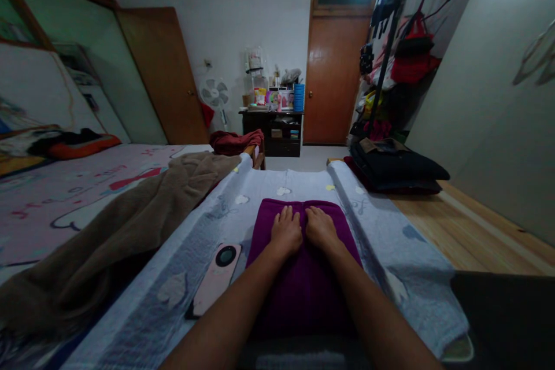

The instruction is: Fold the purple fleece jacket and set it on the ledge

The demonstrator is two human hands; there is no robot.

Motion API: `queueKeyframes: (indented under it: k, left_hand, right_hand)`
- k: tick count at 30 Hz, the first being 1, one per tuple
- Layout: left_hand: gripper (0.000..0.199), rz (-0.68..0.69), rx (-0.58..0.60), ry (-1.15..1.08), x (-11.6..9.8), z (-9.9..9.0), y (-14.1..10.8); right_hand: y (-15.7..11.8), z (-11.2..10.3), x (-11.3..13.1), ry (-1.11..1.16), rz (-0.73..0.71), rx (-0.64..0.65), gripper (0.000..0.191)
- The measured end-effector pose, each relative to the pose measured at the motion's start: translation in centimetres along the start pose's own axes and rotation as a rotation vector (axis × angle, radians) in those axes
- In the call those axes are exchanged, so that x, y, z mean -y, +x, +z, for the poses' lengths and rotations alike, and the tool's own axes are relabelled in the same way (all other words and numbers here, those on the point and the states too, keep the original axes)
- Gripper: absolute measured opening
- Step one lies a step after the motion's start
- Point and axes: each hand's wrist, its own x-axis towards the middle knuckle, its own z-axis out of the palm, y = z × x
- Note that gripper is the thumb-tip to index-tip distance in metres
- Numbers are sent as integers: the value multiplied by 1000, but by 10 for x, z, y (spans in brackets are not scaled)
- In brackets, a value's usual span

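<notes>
A folded purple cloth, perhaps a garment, lies flat on a grey-blue patterned sheet in front of me. On its left half rests my left hand, palm down with the fingers stretched toward the far edge. My right hand lies the same way on the right half, close beside the left one. Both hands press on the cloth and neither grips it. To the left of the cloth, a pink phone with a round black camera ring lies on the sheet.
Left of the sheet lies a brown blanket beside a pink printed bed cover. Dark folded clothes are stacked at the right on a wooden surface. A dark cabinet and a white fan stand by the far wall.
</notes>
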Motion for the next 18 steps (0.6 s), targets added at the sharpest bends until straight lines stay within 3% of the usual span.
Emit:
queueKeyframes:
  k: [7,18]
  left_hand:
    - [60,-97,-94,-6,18,42,3]
    - [58,-110,-25,67,19,41,15]
  right_hand:
    - [-2,38,-13,-8,1,-62,53]
    - [-3,50,-11,-34,15,-85,56]
